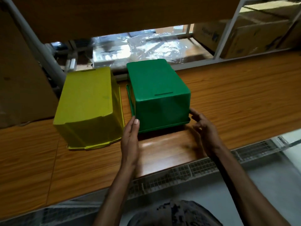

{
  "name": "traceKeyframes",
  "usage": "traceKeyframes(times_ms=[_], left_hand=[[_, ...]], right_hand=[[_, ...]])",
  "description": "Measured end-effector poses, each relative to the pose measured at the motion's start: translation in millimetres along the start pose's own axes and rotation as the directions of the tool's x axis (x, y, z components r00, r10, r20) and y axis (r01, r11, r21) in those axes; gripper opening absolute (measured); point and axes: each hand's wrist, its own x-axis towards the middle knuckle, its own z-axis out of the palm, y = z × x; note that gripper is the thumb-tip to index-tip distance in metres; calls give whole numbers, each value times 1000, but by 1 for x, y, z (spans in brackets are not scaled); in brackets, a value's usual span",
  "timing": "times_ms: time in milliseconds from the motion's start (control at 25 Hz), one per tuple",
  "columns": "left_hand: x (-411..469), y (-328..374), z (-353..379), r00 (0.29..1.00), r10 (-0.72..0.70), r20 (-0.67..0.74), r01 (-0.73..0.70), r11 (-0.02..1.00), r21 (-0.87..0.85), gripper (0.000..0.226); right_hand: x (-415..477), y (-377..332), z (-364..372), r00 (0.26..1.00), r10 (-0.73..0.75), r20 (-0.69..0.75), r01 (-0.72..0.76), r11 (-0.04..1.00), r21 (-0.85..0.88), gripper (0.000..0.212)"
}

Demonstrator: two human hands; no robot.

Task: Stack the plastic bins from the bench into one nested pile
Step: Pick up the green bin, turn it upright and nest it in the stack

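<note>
Green bin (156, 93): upside down on the bench (236, 95), just beside the yellow bin (88, 105)
Left hand (130, 141): flat, fingers together, at its near-left corner
Right hand (205, 128): spread at the right rim; neither grips yet
Advice: clamp both rims evenly; lift straight; lower squarely over yellow

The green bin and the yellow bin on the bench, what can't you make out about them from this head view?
Head view only:
- Green bin and yellow bin: both lie upside down, so their insides are hidden by their own walls.
- Left hand and right hand: flanking the green bin's near corners; firm contact is unclear, and the right hand is blurred.
- Cardboard boxes: printing too blurred to read.
</note>
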Motion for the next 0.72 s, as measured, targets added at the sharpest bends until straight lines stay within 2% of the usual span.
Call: traceKeyframes(times_ms=[160, 320, 440, 560, 720], left_hand=[[3, 53, 15, 983, 180, -44, -184, 977, -107, 40], [11, 96, 25, 935, 355, -14, -353, 925, -141, 48], [13, 117, 34, 893, 449, 15, -443, 885, -142, 51], [16, 130, 43, 866, 500, 13, -495, 861, -120, 48], [13, 141, 49, 813, 581, 43, -578, 813, -75, 46]], right_hand=[[-13, -43, -28, 995, -87, 46, 73, 967, 244, 77], [-16, -82, -43, 976, -200, 83, 162, 929, 332, 81], [-17, -98, -43, 944, -330, 12, 323, 930, 178, 73], [-14, -107, -35, 880, -441, -175, 448, 894, 2, 65], [-7, -117, -27, 705, -550, -449, 558, 820, -129, 40]])
